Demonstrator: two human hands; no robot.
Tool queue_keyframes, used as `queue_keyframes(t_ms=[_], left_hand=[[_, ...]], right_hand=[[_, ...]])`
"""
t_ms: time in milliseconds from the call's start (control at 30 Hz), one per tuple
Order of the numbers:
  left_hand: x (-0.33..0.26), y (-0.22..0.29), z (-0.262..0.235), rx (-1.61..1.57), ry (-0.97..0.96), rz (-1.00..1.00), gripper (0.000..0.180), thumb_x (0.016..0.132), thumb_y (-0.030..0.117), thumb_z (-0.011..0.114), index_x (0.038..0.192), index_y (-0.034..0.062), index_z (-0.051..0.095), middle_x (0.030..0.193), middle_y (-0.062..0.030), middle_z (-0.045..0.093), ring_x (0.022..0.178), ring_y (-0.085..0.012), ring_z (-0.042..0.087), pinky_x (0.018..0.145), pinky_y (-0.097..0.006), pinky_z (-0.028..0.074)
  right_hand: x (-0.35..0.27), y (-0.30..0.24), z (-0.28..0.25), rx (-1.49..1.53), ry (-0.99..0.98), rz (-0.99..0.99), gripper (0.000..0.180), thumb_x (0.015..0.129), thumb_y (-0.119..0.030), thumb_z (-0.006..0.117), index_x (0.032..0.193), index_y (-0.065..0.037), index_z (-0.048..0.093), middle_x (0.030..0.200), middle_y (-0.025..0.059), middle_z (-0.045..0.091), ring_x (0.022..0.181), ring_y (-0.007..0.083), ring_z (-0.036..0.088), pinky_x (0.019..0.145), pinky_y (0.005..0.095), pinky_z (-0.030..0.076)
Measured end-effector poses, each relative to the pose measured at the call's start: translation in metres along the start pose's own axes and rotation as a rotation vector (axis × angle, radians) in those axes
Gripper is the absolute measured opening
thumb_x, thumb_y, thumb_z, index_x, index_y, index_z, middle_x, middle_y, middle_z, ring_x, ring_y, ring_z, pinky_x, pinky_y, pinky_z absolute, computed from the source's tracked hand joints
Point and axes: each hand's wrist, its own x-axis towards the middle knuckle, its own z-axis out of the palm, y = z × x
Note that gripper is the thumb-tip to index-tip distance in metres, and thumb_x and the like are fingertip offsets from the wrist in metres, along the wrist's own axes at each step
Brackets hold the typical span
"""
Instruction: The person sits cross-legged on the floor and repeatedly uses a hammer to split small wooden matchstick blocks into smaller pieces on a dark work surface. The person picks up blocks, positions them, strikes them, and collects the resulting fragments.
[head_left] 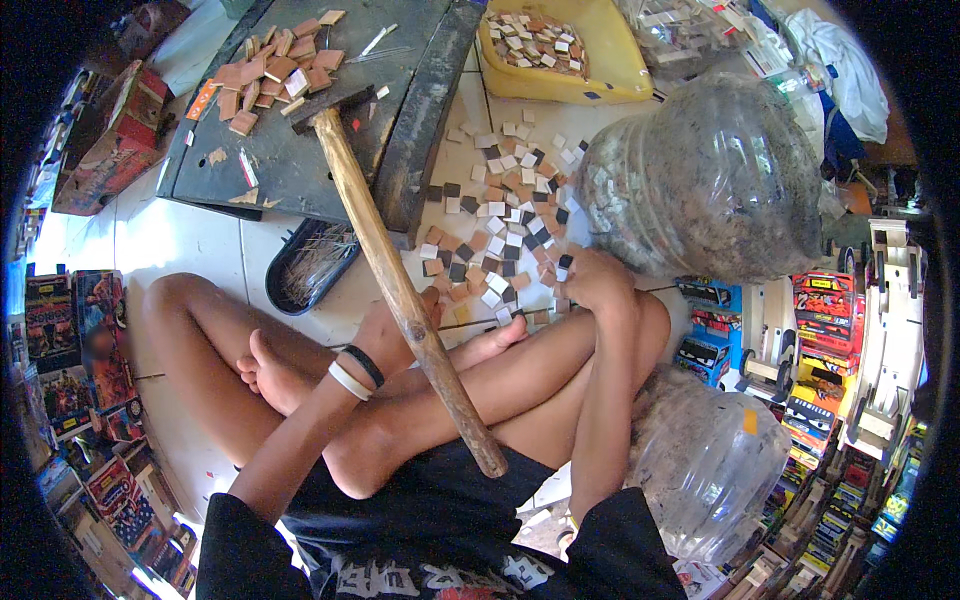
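My right hand is closed at the right edge of a spread of small square tiles, its fingertips pinching a black-and-white tile. Brown, white and black tiles lie scattered over the pale floor. A hammer rests its head on the low black table, its wooden handle slanting down over my lap. Behind that handle is my left hand, near the tiles' left side. The handle covers part of its fingers, so I cannot tell whether they hold anything.
A pile of brown wooden pieces sits on the black table. Beyond the tiles stands a yellow container of more tiles. Large clear plastic jugs stand at the right. A dark tray holds thin sticks. Toy trucks line the right.
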Motion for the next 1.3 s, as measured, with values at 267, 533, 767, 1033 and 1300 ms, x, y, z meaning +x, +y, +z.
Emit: queue_keyframes(t_ms=[267,533,767,1033,1300], left_hand=[[0.035,0.021,0.009,0.155,-0.071,0.069,0.032,0.096,0.028,0.067,0.111,0.0005,0.067,0.095,-0.0192,0.073,0.085,-0.038,0.074,0.068,-0.046,0.06],[0.05,0.03,0.008,0.28,0.062,0.023,0.021,0.097,0.021,0.06,0.111,0.0057,0.064,0.083,-0.0183,0.071,0.064,-0.0361,0.072,0.052,-0.047,0.058],[0.033,0.029,-0.009,0.355,-0.259,-0.036,0.031,0.101,0.023,0.056,0.125,0.0034,0.059,0.078,-0.0199,0.073,0.069,-0.0391,0.075,0.057,-0.05,0.059],[0.044,0.027,-0.005,0.059,-0.462,0.409,0.032,0.102,0.035,0.051,0.128,0.0275,0.067,0.083,-0.0138,0.074,0.08,-0.0358,0.076,0.071,-0.049,0.059],[0.05,0.027,0.01,0.293,-0.203,0.468,0.042,0.104,0.046,0.044,0.129,0.0209,0.067,0.08,-0.0149,0.072,0.07,-0.0328,0.075,0.059,-0.045,0.061]], right_hand=[[0.021,-0.002,0.016,-0.114,-0.077,-0.166,0.042,0.066,-0.02,0.086,0.103,-0.004,0.079,0.105,0.0198,0.076,0.095,0.036,0.074,0.084,0.0464,0.058],[0.022,0.012,0.014,0.627,0.162,-0.377,0.026,0.079,-0.022,0.084,0.093,-0.002,0.079,0.088,0.0205,0.075,0.081,0.0311,0.073,0.073,0.0412,0.054],[-0.003,-0.001,0.001,-0.058,-0.022,0.072,0.055,0.069,-0.024,0.087,0.116,0.001,0.072,0.107,0.0233,0.075,0.105,0.0367,0.074,0.092,0.0456,0.058],[0.014,-0.013,-0.007,-0.226,-0.31,0.05,0.073,0.059,-0.024,0.095,0.123,0.0,0.07,0.125,0.0211,0.072,0.115,0.035,0.071,0.099,0.0429,0.057],[0.033,-0.001,0.021,-0.297,-0.209,-0.284,0.053,0.064,-0.028,0.093,0.104,0.002,0.078,0.106,0.0194,0.077,0.098,0.0335,0.074,0.089,0.0422,0.057]])
